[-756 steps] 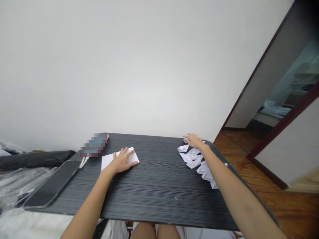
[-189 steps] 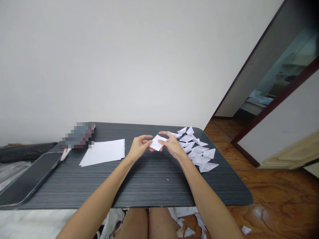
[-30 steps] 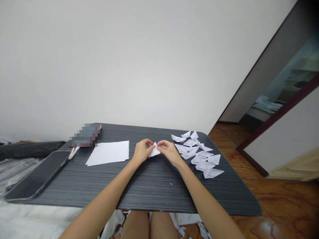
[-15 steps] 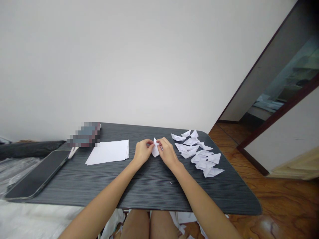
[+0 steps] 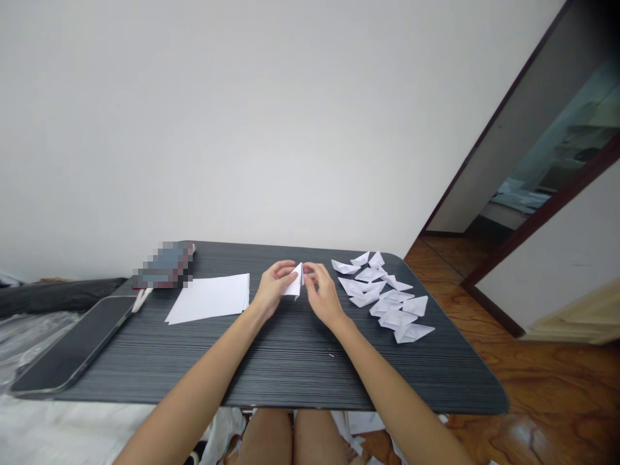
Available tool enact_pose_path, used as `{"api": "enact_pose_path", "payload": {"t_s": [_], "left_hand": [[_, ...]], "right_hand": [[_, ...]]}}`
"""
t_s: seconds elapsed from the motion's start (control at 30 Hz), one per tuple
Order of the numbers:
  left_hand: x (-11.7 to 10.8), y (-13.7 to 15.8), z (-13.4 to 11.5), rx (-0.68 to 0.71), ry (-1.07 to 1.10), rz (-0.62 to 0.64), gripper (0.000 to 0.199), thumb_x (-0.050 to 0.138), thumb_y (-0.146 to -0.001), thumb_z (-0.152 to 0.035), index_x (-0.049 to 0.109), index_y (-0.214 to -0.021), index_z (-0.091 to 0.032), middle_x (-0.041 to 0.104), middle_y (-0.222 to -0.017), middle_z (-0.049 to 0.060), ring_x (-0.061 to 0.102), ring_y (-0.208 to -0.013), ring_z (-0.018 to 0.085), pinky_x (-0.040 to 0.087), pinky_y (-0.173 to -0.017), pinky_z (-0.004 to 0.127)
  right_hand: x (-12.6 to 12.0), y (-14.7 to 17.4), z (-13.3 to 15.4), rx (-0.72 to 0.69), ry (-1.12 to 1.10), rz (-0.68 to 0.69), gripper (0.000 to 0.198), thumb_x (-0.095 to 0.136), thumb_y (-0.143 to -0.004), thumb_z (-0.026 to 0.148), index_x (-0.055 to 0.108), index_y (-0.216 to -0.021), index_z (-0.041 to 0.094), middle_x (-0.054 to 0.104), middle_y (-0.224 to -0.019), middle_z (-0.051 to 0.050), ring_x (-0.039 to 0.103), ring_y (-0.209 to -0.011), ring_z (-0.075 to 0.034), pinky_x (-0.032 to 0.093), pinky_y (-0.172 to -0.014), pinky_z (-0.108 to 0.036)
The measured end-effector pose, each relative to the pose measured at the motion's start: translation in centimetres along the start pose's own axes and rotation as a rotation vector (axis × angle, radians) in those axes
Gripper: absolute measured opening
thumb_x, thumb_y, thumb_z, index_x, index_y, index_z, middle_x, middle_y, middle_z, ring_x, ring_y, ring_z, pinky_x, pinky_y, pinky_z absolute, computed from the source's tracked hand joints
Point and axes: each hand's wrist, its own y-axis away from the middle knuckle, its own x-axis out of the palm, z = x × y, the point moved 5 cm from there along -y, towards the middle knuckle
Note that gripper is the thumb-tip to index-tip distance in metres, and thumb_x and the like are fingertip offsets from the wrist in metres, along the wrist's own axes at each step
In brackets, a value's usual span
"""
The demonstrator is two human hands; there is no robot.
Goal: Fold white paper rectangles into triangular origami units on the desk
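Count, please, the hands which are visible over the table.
2. The left hand holds the folded white paper; the right hand is at the paper's right side, though whether it touches is unclear. Some fingers are partly hidden, but neither hand is.

Above a black, streaked table point(image 5: 290, 368), the left hand point(image 5: 272, 285) pinches a small folded white paper point(image 5: 293, 284) just beside the curled right hand point(image 5: 323, 296), between flat white paper sheets point(image 5: 210, 298) and clustered white paper boats point(image 5: 393, 297).

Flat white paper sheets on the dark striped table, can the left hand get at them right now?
Probably yes: the flat white paper sheets lie uncovered near the left hand, with nothing standing between, though that hand holds a small folded white paper.
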Motion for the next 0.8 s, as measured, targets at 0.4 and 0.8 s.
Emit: {"api": "enact_pose_path", "payload": {"t_s": [0.4, 0.8], "left_hand": [[0.5, 0.3, -0.6, 0.363, -0.886, 0.244, 0.017, 0.047, -0.072, -0.017, 0.063, -0.078, -0.016, 0.057, -0.082, 0.004, 0.053, -0.065, 0.012, 0.042, -0.066, 0.026], [2.2, 2.8, -1.1, 0.618, -1.325, 0.635, 0.032, 0.05, -0.075, -0.032, 0.058, -0.101, -0.016, 0.054, -0.102, 0.011, 0.049, -0.093, 0.022, 0.037, -0.082, 0.034]], "right_hand": [[-0.3, -0.1, -3.1, 0.167, 0.004, 0.181, 0.02, 0.053, -0.069, 0.023, 0.053, -0.088, 0.02, 0.047, -0.052, 0.006, 0.042, -0.047, -0.009, 0.033, -0.049, -0.022], [-0.8, 0.2, -2.3, -0.094, 0.33, 0.426, 0.012, 0.052, -0.075, 0.022, 0.063, -0.079, 0.018, 0.055, -0.087, -0.004, 0.051, -0.08, -0.015, 0.039, -0.076, -0.03]]}}
